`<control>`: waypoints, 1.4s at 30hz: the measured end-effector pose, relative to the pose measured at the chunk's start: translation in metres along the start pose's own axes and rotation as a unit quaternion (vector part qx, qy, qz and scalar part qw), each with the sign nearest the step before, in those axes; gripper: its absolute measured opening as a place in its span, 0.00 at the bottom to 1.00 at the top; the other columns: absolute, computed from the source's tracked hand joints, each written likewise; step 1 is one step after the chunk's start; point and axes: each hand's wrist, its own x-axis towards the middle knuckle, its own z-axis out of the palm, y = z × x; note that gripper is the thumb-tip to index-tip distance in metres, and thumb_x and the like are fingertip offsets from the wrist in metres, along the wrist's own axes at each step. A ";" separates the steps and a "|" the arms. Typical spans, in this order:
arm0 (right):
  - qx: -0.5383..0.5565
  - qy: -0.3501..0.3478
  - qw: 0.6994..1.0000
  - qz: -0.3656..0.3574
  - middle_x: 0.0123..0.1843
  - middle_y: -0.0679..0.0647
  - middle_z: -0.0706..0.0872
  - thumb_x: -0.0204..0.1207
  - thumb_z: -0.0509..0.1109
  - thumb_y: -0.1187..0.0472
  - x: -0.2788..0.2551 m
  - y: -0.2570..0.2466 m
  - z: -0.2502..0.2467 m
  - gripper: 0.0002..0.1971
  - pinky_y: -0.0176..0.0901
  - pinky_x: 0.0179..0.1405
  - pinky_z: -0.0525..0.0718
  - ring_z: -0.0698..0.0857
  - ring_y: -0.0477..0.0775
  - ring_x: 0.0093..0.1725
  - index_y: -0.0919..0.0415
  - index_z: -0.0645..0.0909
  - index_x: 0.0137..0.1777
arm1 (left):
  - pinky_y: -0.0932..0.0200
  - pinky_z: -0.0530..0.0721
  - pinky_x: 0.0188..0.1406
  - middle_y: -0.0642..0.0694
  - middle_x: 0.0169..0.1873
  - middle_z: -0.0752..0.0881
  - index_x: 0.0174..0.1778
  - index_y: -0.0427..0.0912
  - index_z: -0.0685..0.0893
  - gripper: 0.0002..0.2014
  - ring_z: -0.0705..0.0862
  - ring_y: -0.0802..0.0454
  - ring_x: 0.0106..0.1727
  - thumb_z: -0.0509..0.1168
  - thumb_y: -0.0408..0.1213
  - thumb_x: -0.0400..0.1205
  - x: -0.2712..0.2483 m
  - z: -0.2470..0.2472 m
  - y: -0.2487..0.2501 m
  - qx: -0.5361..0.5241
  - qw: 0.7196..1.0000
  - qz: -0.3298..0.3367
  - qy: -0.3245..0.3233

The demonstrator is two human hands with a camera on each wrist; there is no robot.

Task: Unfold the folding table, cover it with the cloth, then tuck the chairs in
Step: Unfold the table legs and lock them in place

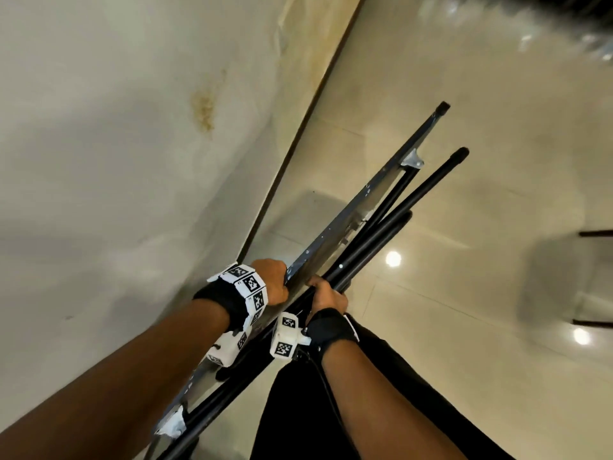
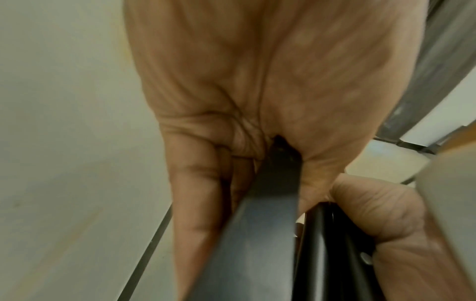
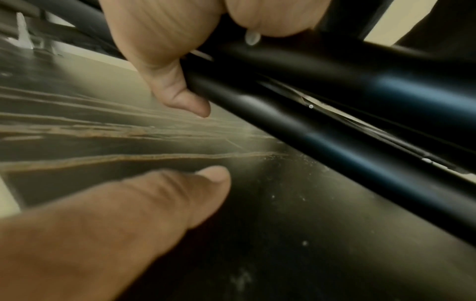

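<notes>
The folded table (image 1: 348, 224) stands on edge beside the wall, its grey top rim running diagonally from lower left to upper right. Its black tube legs (image 1: 394, 224) lie folded against the underside. My left hand (image 1: 277, 282) grips the top's upper rim (image 2: 260, 224), fingers curled over the edge. My right hand (image 1: 326, 295) is wrapped round the black legs (image 3: 322, 114), with the thumb (image 3: 165, 199) lying free over the dark underside (image 3: 270, 234). No cloth is in view.
A pale wall (image 1: 126, 144) rises at the left, meeting the glossy tiled floor (image 1: 464, 293) along a dark skirting line. Dark chair legs (image 1: 595, 234) show at the right edge. My black trousers (image 1: 331, 410) are close below the table.
</notes>
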 end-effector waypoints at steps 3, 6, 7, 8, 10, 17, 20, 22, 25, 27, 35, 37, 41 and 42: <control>0.059 0.035 0.998 0.007 0.44 0.61 0.92 0.31 0.79 0.61 -0.001 0.004 -0.032 0.42 0.66 0.45 0.92 0.92 0.65 0.41 0.65 0.84 0.55 | 0.56 0.78 0.40 0.37 0.46 0.88 0.40 0.43 0.78 0.08 0.87 0.36 0.47 0.68 0.43 0.78 -0.015 0.002 0.031 0.025 0.999 0.036 -0.012; 0.106 0.051 0.993 0.016 0.48 0.63 0.90 0.44 0.80 0.65 -0.043 -0.021 -0.072 0.33 0.65 0.52 0.91 0.90 0.67 0.46 0.65 0.79 0.56 | 0.55 0.78 0.39 0.40 0.38 0.84 0.33 0.43 0.74 0.14 0.82 0.40 0.39 0.68 0.46 0.77 -0.022 0.005 0.063 0.066 0.994 0.076 -0.028; 0.118 0.061 0.991 0.018 0.48 0.63 0.90 0.45 0.80 0.63 -0.048 -0.026 -0.083 0.34 0.64 0.52 0.91 0.90 0.67 0.46 0.67 0.80 0.56 | 0.55 0.79 0.39 0.38 0.38 0.84 0.31 0.42 0.73 0.14 0.82 0.40 0.38 0.68 0.45 0.76 -0.022 0.005 0.074 0.085 0.992 0.091 -0.034; 0.127 0.078 0.989 0.028 0.49 0.62 0.90 0.44 0.80 0.61 -0.051 -0.029 -0.099 0.35 0.62 0.52 0.90 0.90 0.66 0.47 0.67 0.81 0.58 | 0.55 0.79 0.40 0.37 0.41 0.86 0.32 0.42 0.74 0.13 0.83 0.39 0.39 0.68 0.45 0.75 -0.024 0.008 0.091 0.108 0.987 0.107 -0.043; 0.167 0.091 0.981 0.026 0.50 0.61 0.91 0.42 0.79 0.57 -0.036 -0.028 -0.125 0.44 0.61 0.51 0.90 0.91 0.65 0.47 0.67 0.81 0.66 | 0.55 0.80 0.41 0.37 0.45 0.88 0.37 0.44 0.76 0.09 0.87 0.37 0.45 0.67 0.44 0.75 -0.022 0.011 0.128 0.162 0.975 0.142 -0.047; 0.230 0.138 0.961 0.072 0.52 0.60 0.91 0.38 0.77 0.52 0.030 -0.022 -0.219 0.49 0.58 0.49 0.87 0.89 0.64 0.47 0.66 0.79 0.67 | 0.49 0.86 0.40 0.40 0.30 0.83 0.27 0.43 0.72 0.14 0.86 0.38 0.36 0.61 0.52 0.63 -0.013 0.039 0.261 0.326 0.910 0.234 -0.100; 0.265 0.138 0.950 0.093 0.52 0.61 0.92 0.47 0.79 0.53 0.013 -0.044 -0.280 0.42 0.49 0.37 0.79 0.86 0.61 0.40 0.68 0.82 0.66 | 0.52 0.81 0.36 0.44 0.26 0.78 0.26 0.42 0.72 0.13 0.82 0.39 0.34 0.65 0.46 0.68 -0.020 0.068 0.334 0.396 0.870 0.265 -0.126; 0.291 0.133 0.942 0.103 0.49 0.59 0.91 0.57 0.79 0.56 0.005 -0.054 -0.317 0.31 0.47 0.35 0.75 0.83 0.60 0.38 0.68 0.84 0.62 | 0.52 0.81 0.36 0.44 0.27 0.78 0.26 0.43 0.72 0.13 0.81 0.40 0.34 0.67 0.44 0.70 -0.022 0.085 0.371 0.436 0.846 0.279 -0.127; 0.345 0.123 0.921 0.132 0.35 0.55 0.85 0.61 0.78 0.58 0.008 -0.062 -0.383 0.14 0.47 0.35 0.75 0.81 0.58 0.34 0.66 0.85 0.44 | 0.50 0.81 0.35 0.45 0.24 0.76 0.26 0.43 0.71 0.14 0.80 0.39 0.32 0.66 0.46 0.70 -0.025 0.124 0.439 0.495 0.803 0.307 -0.128; 0.367 0.121 0.909 0.153 0.33 0.56 0.84 0.61 0.78 0.58 0.014 -0.063 -0.417 0.11 0.47 0.33 0.73 0.80 0.58 0.33 0.64 0.82 0.36 | 0.52 0.79 0.35 0.44 0.25 0.76 0.27 0.44 0.70 0.14 0.79 0.40 0.32 0.66 0.45 0.73 -0.029 0.147 0.477 0.523 0.780 0.318 -0.130; 0.525 0.192 0.814 0.156 0.36 0.56 0.84 0.56 0.81 0.59 0.059 -0.076 -0.581 0.18 0.47 0.37 0.78 0.81 0.59 0.37 0.65 0.78 0.40 | 0.55 0.77 0.36 0.47 0.26 0.74 0.28 0.46 0.68 0.13 0.79 0.40 0.34 0.65 0.45 0.72 -0.051 0.255 0.658 0.621 0.684 0.357 -0.138; 0.528 0.201 0.807 0.171 0.33 0.55 0.85 0.43 0.80 0.49 0.070 -0.074 -0.612 0.29 0.46 0.32 0.78 0.81 0.58 0.31 0.66 0.83 0.43 | 0.55 0.79 0.37 0.47 0.26 0.74 0.28 0.46 0.68 0.13 0.80 0.40 0.35 0.66 0.43 0.73 -0.059 0.279 0.691 0.629 0.671 0.366 -0.142; 0.589 0.180 0.771 0.161 0.46 0.54 0.86 0.62 0.78 0.51 0.081 -0.080 -0.688 0.19 0.43 0.43 0.80 0.83 0.57 0.43 0.61 0.81 0.49 | 0.57 0.78 0.38 0.44 0.32 0.81 0.28 0.46 0.70 0.14 0.80 0.41 0.37 0.67 0.42 0.75 -0.074 0.333 0.767 0.647 0.635 0.395 -0.148; 0.619 0.208 0.741 0.159 0.44 0.54 0.88 0.60 0.79 0.56 0.087 -0.083 -0.706 0.23 0.44 0.41 0.81 0.86 0.58 0.42 0.64 0.82 0.54 | 0.58 0.77 0.38 0.41 0.35 0.83 0.28 0.46 0.70 0.14 0.80 0.41 0.37 0.68 0.41 0.75 -0.078 0.344 0.785 0.649 0.627 0.405 -0.147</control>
